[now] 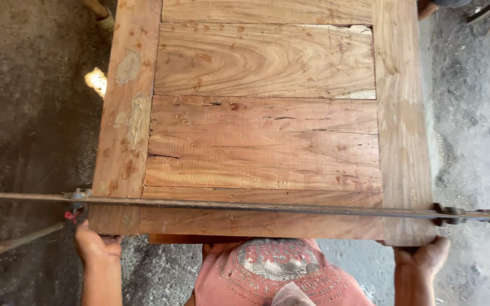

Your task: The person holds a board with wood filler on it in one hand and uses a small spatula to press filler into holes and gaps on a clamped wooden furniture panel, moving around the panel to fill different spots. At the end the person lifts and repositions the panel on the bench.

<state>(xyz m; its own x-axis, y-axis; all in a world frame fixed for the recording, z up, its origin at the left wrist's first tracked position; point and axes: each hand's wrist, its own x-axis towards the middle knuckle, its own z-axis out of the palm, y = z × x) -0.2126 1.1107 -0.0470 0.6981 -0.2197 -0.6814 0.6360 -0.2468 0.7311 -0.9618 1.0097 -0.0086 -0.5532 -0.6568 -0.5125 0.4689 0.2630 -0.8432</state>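
Observation:
A large wooden panel point(265, 141), made of horizontal boards inside a thick frame, lies flat in front of me. My left hand point(93, 245) grips its near left corner from below. My right hand point(423, 255) grips the near right corner the same way. A long rusty metal bar clamp point(256, 205) runs across the panel close to its near edge. One jaw point(77, 198) presses the left side and another jaw point(449, 214) presses the right side. My pink printed shirt point(273, 272) shows between my arms.
Rough grey concrete floor point(29, 124) surrounds the panel. A thin wooden stick point(12, 243) lies at lower left. Another person's sandalled foot point(102, 14) stands at the far left corner, and part of someone else point(426, 8) shows at the far right corner.

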